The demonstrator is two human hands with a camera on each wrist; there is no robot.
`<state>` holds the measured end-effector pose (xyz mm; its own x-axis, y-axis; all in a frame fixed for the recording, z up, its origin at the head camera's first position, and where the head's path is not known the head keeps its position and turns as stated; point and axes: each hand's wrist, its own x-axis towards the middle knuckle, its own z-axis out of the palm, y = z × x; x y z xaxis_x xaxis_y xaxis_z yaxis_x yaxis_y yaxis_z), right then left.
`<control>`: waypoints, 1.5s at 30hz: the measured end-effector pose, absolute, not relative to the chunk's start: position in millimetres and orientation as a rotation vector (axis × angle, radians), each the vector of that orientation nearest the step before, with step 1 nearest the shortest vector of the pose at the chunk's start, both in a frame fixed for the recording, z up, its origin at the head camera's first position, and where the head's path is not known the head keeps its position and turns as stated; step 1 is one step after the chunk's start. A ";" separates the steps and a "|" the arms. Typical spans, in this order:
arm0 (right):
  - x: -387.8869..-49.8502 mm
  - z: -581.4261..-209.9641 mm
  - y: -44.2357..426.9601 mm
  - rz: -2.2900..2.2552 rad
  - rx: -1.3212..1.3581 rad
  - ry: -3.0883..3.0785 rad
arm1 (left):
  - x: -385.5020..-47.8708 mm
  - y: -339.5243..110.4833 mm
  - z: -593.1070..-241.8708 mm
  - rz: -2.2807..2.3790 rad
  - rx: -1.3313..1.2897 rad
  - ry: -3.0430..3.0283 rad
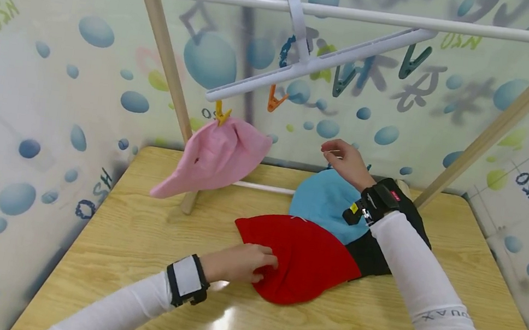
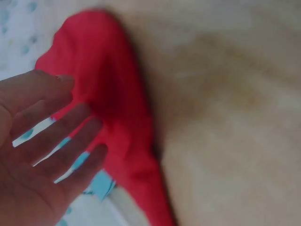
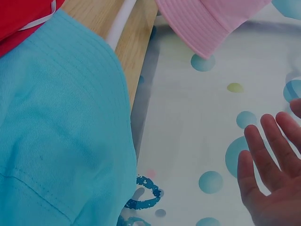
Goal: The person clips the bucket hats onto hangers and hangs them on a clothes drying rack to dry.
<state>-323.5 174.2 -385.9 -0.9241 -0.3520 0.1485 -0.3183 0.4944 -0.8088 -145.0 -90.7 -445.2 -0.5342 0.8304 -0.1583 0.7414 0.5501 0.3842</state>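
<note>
My left hand [image 1: 240, 263] is over the near left part of a red bucket hat [image 1: 312, 261] lying on the table. In the left wrist view its fingers [image 2: 70, 132] are spread and gently bent, with nothing in them; whether they touch the cloth I cannot tell. My right hand [image 1: 347, 165] is raised above the far side of a light blue hat [image 1: 322, 199], its fingers [image 3: 268, 157] loose and holding nothing. A black hat [image 1: 369, 257] lies partly under the blue and red ones. From a yellow clip [image 1: 221, 114] hangs a pink bucket hat [image 1: 226, 155].
A white hanger [image 1: 301, 69] tilts down to the left on the rack's white bar [image 1: 386, 18]. An orange clip [image 1: 274, 100] and two dark green clips, one at the right end [image 1: 413, 62], hang from it. Wooden rack legs [image 1: 503, 117] stand on the table [image 1: 109, 256], before a patterned wall.
</note>
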 end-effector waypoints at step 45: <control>-315.0 -393.7 201.0 -1.418 -0.547 2.724 | -141.3 -108.0 -481.3 -0.260 1.724 2.565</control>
<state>-315.0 201.0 -393.7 -0.9382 -0.3163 0.1403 -0.2963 0.5251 -0.7978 -141.3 -108.0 -481.3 -0.3814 0.9158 -0.1262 0.9224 0.3681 -0.1166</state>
